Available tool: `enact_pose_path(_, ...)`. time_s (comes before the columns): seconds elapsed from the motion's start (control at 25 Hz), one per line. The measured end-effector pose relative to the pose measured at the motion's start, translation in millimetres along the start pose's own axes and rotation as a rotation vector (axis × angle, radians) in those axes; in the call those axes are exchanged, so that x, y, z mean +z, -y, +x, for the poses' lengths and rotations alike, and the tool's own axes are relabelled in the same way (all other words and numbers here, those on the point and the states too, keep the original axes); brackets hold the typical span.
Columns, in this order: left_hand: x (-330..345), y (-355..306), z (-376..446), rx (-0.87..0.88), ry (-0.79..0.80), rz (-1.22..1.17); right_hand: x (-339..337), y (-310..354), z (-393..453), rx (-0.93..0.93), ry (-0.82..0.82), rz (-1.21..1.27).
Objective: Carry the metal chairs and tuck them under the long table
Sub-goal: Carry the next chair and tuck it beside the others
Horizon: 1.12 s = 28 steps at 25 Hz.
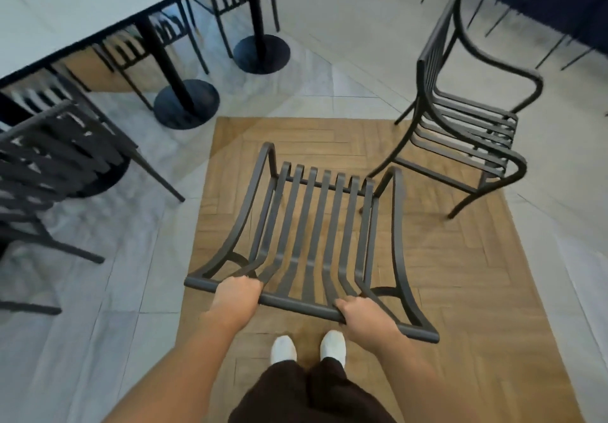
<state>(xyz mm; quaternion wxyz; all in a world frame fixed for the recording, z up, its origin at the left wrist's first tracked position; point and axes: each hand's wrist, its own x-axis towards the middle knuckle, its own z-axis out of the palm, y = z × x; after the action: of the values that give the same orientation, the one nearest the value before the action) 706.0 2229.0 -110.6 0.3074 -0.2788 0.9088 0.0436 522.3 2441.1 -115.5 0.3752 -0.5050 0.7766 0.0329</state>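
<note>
Head camera, looking down: we grip the top rail of a dark metal chair (316, 225) with both hands, our left hand (238, 294) curled round the rail near its left end and our right hand (362, 315) curled round it nearer the right. The chair stands over a wood-patterned floor panel (460, 291), its slatted seat facing away from us toward the long table (82, 4) at upper left. More chairs already sit tucked under that table, beside its round black bases (186, 102). A second loose chair (467, 120) stands to our right, apart from ours. Another dark chair (56, 159) sits at far left. Our white shoes (283, 350) show below the rail.
</note>
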Motion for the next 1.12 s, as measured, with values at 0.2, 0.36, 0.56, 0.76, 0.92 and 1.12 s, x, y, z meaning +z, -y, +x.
enact_pose_path(0.2,16,-17,-21,-0.075,0.015,-0.08,-10,-17,7,-0.077,0.04,-0.091)
enact_pose_path(0.36,12,-32,-23,-0.141,0.016,-0.1,-18,-30,14,-0.155,0.041,-0.139)
enact_pose_path(0.56,1,-68,-19,-0.234,0.005,-0.16,-46,-68,26,-0.259,0.088,-0.22)
enact_pose_path(0.76,-12,-112,-11,-0.369,0.014,-0.283,-79,-107,43,-0.356,0.133,-0.308)
enact_pose_path(0.92,-25,-134,1,-0.453,0.02,-0.343,-109,-124,68,-0.438,0.146,-0.363)
enact_pose_path(1.12,-42,-128,26,-0.486,0.049,-0.373,-139,-129,103,-0.476,0.147,-0.416)
